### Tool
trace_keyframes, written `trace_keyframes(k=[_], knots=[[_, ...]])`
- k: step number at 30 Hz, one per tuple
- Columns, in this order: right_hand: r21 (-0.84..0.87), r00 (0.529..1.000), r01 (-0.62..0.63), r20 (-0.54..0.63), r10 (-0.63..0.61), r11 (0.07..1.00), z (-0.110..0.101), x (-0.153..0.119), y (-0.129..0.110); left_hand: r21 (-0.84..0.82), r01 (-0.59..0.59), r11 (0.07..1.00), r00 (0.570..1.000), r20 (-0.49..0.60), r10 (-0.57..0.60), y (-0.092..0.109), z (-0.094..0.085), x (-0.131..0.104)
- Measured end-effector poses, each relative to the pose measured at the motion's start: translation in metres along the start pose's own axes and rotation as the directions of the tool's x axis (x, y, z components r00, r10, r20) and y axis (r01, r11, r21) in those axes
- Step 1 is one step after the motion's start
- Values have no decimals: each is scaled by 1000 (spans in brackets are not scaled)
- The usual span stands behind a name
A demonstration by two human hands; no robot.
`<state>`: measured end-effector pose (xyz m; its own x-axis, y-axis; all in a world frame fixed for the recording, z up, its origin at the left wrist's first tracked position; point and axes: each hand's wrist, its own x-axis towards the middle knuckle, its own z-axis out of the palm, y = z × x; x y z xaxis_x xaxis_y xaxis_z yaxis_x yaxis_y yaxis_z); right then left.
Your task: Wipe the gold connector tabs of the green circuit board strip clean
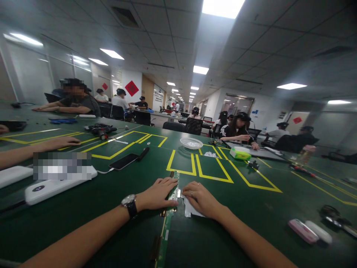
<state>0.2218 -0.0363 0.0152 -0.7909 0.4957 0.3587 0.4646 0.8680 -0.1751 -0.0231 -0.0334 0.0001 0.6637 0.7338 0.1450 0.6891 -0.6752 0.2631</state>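
A long, narrow green circuit board (166,232) runs from the near edge of the view up to between my hands. My left hand (160,193), with a watch on its wrist, lies across the board's upper part, fingers stretched out and thumb apart. Just right of the board, my right hand (202,199) has its fingers curled and pressed together over a white sheet (189,209). A small silvery piece (179,193) shows by its fingertips at the board's edge. Whether the fingers grip that piece is hidden. Brown flex strips (155,247) stick out from the board's left side.
Yellow tape outlines (214,178) mark the green table (111,230). A white basket (191,143) stands ahead. Leftward lie a phone (124,161), a white power strip (61,184) and a drill (102,131). A pink case (303,230) lies right. Other people sit around; one's hand (65,142) rests at left.
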Motion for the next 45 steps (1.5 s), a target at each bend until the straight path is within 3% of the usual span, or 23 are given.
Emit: trace_keyframes(k=[9,17,28,33,37,40,42,44,45], knots=[[4,996,79,32,-79,997,-3,5,7,-22,-28,999,999,30,29,-1,0,2],[-14,999,42,-23,-42,999,4,4,2,-27,-2,1000,1000,-11,1,3,3,1],[-14,999,32,18,-31,999,-2,5,2,-27,-9,1000,1000,-14,9,9,-3,0],[48,995,95,13,-96,994,0,17,-4,-87,0,996,1000,2,0,10,-6,0],[24,989,120,85,-122,992,5,21,2,-191,19,981,996,-81,-35,3,-6,-1],[-92,999,-30,28,33,995,-2,7,37,-198,71,978,982,-160,-104,-4,-7,-3],[-207,971,-239,-56,232,949,-12,-16,73,-188,96,977,975,-181,-131,-8,-7,-4],[-316,865,-501,-161,475,806,-24,-45,109,-181,96,979,974,-186,-130,-11,-7,-5],[-346,780,-624,-212,589,701,-29,-60,125,-176,89,980,975,-184,-121,-12,-7,-5]])
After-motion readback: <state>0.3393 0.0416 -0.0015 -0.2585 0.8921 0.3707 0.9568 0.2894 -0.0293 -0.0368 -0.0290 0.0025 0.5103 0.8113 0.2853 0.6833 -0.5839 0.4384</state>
